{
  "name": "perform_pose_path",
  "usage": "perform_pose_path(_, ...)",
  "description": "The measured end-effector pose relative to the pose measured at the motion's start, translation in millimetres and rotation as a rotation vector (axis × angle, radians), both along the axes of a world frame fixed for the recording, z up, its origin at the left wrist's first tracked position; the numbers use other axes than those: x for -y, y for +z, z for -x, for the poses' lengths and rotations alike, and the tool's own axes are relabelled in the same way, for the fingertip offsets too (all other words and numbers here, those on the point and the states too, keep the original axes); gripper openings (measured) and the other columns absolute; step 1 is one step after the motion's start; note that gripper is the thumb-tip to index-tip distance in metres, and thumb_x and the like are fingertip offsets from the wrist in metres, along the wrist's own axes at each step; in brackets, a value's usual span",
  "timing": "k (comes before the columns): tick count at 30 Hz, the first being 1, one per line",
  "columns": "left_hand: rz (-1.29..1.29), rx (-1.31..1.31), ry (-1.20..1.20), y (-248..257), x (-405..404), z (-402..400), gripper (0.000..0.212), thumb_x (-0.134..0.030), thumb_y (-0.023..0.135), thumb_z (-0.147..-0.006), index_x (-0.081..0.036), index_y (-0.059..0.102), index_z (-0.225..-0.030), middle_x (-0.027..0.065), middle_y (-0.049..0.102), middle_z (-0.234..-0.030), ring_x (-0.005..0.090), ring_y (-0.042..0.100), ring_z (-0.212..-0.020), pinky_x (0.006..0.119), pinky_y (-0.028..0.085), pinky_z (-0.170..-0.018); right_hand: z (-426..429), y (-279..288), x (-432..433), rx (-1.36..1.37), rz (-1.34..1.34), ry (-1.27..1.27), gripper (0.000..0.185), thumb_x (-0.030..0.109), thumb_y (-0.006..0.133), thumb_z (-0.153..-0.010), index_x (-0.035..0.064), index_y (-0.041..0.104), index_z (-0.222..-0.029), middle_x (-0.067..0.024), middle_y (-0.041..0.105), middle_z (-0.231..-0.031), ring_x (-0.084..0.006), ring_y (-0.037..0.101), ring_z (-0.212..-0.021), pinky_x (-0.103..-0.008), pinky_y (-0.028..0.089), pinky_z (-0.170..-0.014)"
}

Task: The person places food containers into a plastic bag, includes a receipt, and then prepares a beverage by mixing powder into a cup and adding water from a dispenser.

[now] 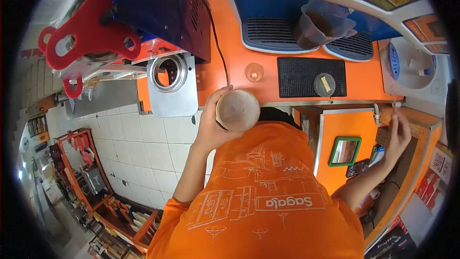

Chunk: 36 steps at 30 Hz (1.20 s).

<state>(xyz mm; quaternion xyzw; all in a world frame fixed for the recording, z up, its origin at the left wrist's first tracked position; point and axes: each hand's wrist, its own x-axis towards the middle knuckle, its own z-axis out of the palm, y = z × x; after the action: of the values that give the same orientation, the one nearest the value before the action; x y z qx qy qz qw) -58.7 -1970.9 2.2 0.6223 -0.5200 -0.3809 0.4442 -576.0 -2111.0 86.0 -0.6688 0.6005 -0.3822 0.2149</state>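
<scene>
My left hand (212, 122) is wrapped around a round cup (238, 110), held upright in front of my orange shirt at the counter's front edge. From above, its inside looks pale and cloudy; I cannot tell what it contains. Off to the far right, my right hand (399, 129) reaches up to the counter's right end. Its fingertips are at a small pale piece (396, 103), too blurred to name, and I cannot tell whether they grip it. Just beyond the cup, a small translucent orange-looking cup (254, 72) stands on the orange counter (230, 61).
A cup sealing machine (161, 10) has its ringed metal tray (172, 104) jutting out at left; its cord (219, 43) crosses the counter. A black mat (298, 77) bears a small round container (324, 85). A plastic pitcher (312, 25) of brown liquid stands on dispenser drip trays (269, 30).
</scene>
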Motion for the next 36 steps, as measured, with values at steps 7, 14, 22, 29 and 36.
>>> perform_pose_path(7, 0.160, 0.397, -0.184, 11, 22, 10, 0.086, -0.012, 0.094, -0.057, -0.005, 0.059, -0.135, 0.0152, 0.064, -0.136, 0.0382, 0.057, -0.131, 0.051, 0.044, -0.109, -177, 74, -8, -0.315, -0.191, 0.683, 0.027, -0.006, 0.074, -0.076, 0.0021, 0.078, -0.101, -0.0104, 0.062, -0.074, -0.0254, 0.060, -0.062, -0.0338, 0.047, -0.057)
perform_pose_path(14, 0.525, 0.492, -0.100, 14, 19, -5, 0.089, -0.010, 0.097, -0.063, -0.007, 0.051, -0.140, 0.0180, 0.061, -0.139, 0.0389, 0.057, -0.132, 0.051, 0.044, -0.115, -234, 69, -15, -0.562, 0.187, 0.895, 0.024, 0.014, 0.069, -0.076, 0.0013, 0.072, -0.096, -0.0064, 0.067, -0.092, -0.0233, 0.068, -0.083, -0.0374, 0.054, -0.063)
perform_pose_path(22, 0.478, 0.588, -0.108, 17, 33, -12, 0.096, -0.013, 0.100, -0.059, -0.007, 0.051, -0.142, 0.0173, 0.059, -0.143, 0.0376, 0.057, -0.132, 0.049, 0.044, -0.114, -280, 34, -13, -0.654, 0.397, 0.885, 0.027, 0.013, 0.068, -0.076, 0.0040, 0.070, -0.101, -0.0009, 0.060, -0.089, -0.0166, 0.058, -0.084, -0.0308, 0.049, -0.070)
perform_pose_path(29, 0.372, 0.582, -0.144, 5, 39, 4, 0.096, -0.017, 0.099, -0.058, -0.006, 0.053, -0.141, 0.0177, 0.061, -0.142, 0.0397, 0.056, -0.131, 0.050, 0.043, -0.112, -283, -34, 0, -0.444, 0.384, 0.915, 0.015, 0.012, 0.070, -0.079, 0.0070, 0.072, -0.093, -0.0033, 0.064, -0.087, -0.0203, 0.063, -0.083, -0.0335, 0.049, -0.073)
perform_pose_path(36, 0.242, 0.581, -0.152, -5, 36, 17, 0.098, -0.014, 0.096, -0.054, -0.007, 0.054, -0.142, 0.0135, 0.061, -0.141, 0.0357, 0.055, -0.131, 0.051, 0.036, -0.114, -269, -68, -10, -0.202, -0.122, 0.872, 0.008, 0.010, 0.071, -0.083, 0.0086, 0.072, -0.091, -0.0111, 0.069, -0.085, -0.0327, 0.071, -0.076, -0.0473, 0.055, -0.068)
